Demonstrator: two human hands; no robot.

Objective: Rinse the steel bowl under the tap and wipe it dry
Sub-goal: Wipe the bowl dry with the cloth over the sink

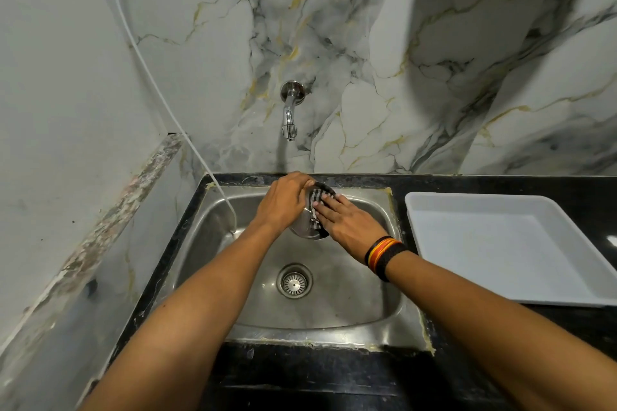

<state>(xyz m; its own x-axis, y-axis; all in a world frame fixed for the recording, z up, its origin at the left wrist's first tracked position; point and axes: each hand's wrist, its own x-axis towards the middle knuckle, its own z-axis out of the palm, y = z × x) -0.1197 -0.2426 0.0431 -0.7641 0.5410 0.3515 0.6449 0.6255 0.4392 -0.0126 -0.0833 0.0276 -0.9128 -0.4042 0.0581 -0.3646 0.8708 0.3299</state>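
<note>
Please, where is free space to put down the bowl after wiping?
The white tray right of the sink is bare. The sink floor around the drain is free too. Crowded: under the tap, where both hands hold the steel bowl and checked cloth.

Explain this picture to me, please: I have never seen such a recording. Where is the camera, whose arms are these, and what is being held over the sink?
There is one picture, taken by a wide-angle camera on a person's head, looking down at their own bare arms. No machine is involved. The left hand grips a steel bowl above the sink. The right hand, with a striped wristband, presses a checked cloth into the bowl, so this looks like the wiping stage. The tap on the marble wall shows no running water. On the dark counter to the right lies a white tray.
</note>
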